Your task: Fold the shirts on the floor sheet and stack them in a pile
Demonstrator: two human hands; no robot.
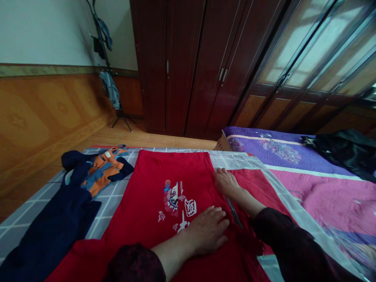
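Head view | low centre: my left hand (207,229), fingers loosely apart, covers some white print (190,207) | centre-right: my right hand (226,182), pinch unclear | red garment (138,213) cut off below

Dark wardrobe (188,70) beside pale wall (44,31)
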